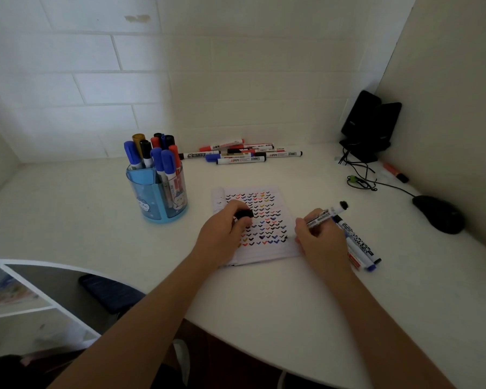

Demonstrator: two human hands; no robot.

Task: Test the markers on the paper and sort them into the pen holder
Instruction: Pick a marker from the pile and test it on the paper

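You are at the testing step. Your right hand [317, 237] has its fingers curled round a marker [324, 216] in a writing grip, the black end pointing up and away to the right and the tip down at the right edge of the paper [267, 203]. The hand hides the tip, so I cannot tell whether it touches the sheet. Your left hand [225, 234] rests on the paper and pinches the black cap [244, 214] between thumb and fingers. The sheet is nearly filled with rows of coloured ticks, so little bare space is left near the bottom right. A few markers [361, 247] lie just beside your right hand on the desk [292, 304], and a pile [242, 154] waits by the wall. The holder [149, 197] stands well to the left, already holding many capped markers. Next, judge the stroke, bring cap and tip together and press until it seats. Then reach across and drop the marker into the right compartment. Line the cap up squarely, or ink may smear your fingers.
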